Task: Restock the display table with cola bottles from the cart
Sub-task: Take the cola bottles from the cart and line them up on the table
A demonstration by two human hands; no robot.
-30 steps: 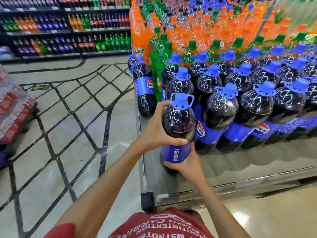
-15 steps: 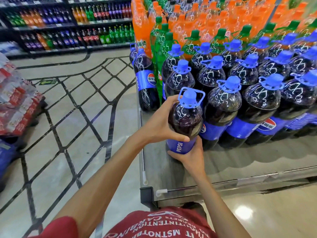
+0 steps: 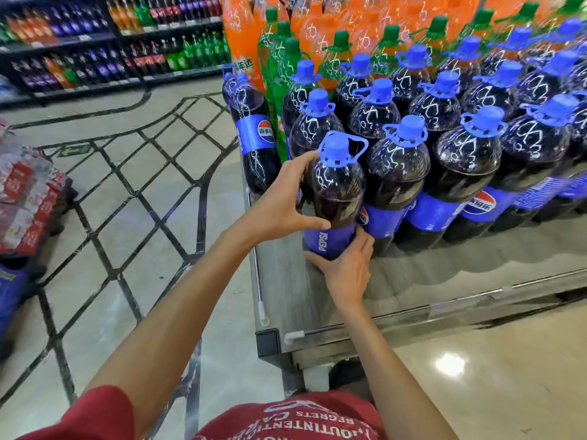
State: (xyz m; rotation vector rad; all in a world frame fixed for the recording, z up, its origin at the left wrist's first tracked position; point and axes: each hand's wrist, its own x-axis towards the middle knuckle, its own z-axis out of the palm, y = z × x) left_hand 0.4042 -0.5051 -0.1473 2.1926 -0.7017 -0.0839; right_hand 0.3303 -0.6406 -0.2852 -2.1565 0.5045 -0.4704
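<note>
Sitting far left on the floor, a stack of wrapped packs (image 3: 28, 198) is well apart from the action. Move in and there's the left hand (image 3: 282, 201), curled round the shoulder of the cola bottle (image 3: 336, 198), thumb across the front, fingers gone behind. The bottle stands with its long axis upright, blue cap on top, right between the two hands at the front-left corner of the bench (image 3: 279, 281). Dark cola, clear dome with a white web pattern, blue label low down, a loop handle at the neck. Below it the right hand (image 3: 346, 268) wraps the foot, thumb one side, fingers the other; whether the base is fully down I can't tell, the hand hides it. Just to the right, the front row of bottles (image 3: 460, 173), the nearest touching or as good as. My read: it needs settling flush at that row's left end, the low right hand guiding the base.
</note>
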